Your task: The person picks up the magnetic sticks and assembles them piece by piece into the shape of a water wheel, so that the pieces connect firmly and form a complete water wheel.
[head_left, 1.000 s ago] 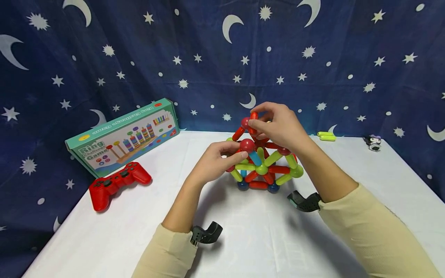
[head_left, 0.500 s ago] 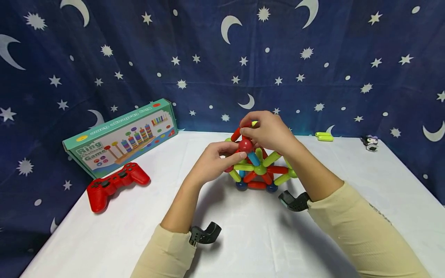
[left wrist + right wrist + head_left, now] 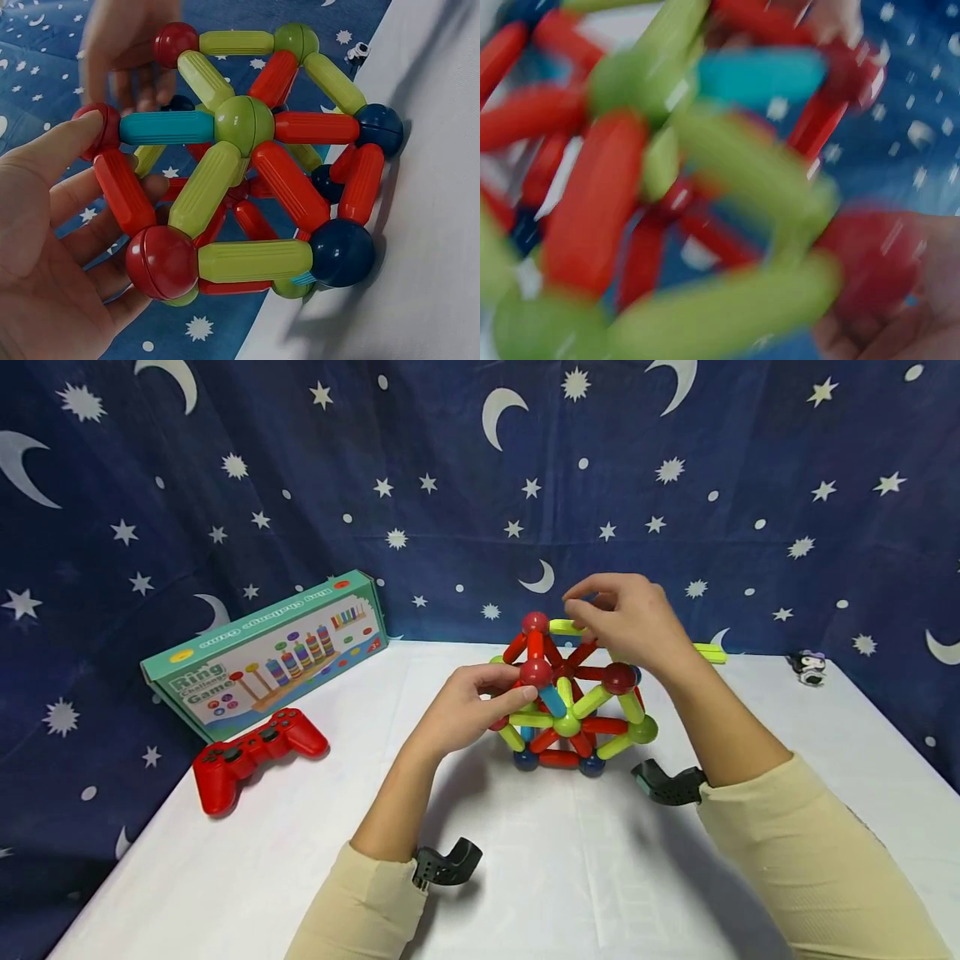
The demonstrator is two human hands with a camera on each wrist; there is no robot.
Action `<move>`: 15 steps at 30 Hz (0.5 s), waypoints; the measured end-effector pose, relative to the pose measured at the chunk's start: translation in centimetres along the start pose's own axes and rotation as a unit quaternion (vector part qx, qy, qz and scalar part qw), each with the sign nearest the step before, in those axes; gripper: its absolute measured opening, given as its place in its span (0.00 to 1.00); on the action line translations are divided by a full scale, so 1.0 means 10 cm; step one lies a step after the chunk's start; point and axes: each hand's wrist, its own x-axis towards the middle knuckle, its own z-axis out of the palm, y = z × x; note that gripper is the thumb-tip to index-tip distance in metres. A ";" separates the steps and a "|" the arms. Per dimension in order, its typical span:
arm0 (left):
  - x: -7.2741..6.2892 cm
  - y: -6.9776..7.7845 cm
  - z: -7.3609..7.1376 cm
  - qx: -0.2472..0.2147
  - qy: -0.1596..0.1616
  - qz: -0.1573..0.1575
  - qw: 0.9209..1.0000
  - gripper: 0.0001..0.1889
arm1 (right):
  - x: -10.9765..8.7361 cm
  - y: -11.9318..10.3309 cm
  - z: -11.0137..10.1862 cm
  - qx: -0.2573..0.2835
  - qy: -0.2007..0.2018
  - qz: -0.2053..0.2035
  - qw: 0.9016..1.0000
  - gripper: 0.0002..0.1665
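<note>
A toy structure [image 3: 567,724] of red, green and blue balls joined by coloured rods stands on the white table. My left hand [image 3: 474,710] holds its near left side, the thumb on a red ball [image 3: 101,129] and the fingers behind. A red rod [image 3: 536,645] joins that ball to the red ball [image 3: 536,622] at the top. My right hand [image 3: 626,618] is above the structure's right side, fingers bent, nothing visible in its grasp. A green rod [image 3: 564,627] beside its fingers is partly hidden by them. The right wrist view is blurred.
A Ring Challenge Game box [image 3: 273,656] leans at the back left, with a red game controller [image 3: 258,756] before it. Green rods [image 3: 711,652] and a small black-and-white figure [image 3: 808,667] are at the back right. A starry curtain [image 3: 420,468] hangs behind.
A red rod my right hand held at the top now spans two red balls. That hand has let go and moved up and right. The left hand keeps its place.
</note>
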 end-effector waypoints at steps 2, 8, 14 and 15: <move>0.01 0.00 0.00 0.003 0.000 -0.003 1.000 0.16 | 0.02 0.21 -0.06 0.011 0.063 -0.008 0.998 0.19; 0.02 0.00 0.00 0.007 -0.008 -0.001 1.000 0.18 | 0.04 0.92 -0.24 0.032 0.189 0.062 0.979 0.23; -0.01 -0.03 -0.01 0.010 -0.004 -0.015 1.000 0.18 | 0.12 1.66 -0.27 -0.108 0.067 0.133 0.983 0.32; -0.01 -0.03 0.00 0.010 -0.005 -0.016 1.000 0.18 | 0.11 1.78 -0.27 -0.128 0.039 0.144 0.980 0.34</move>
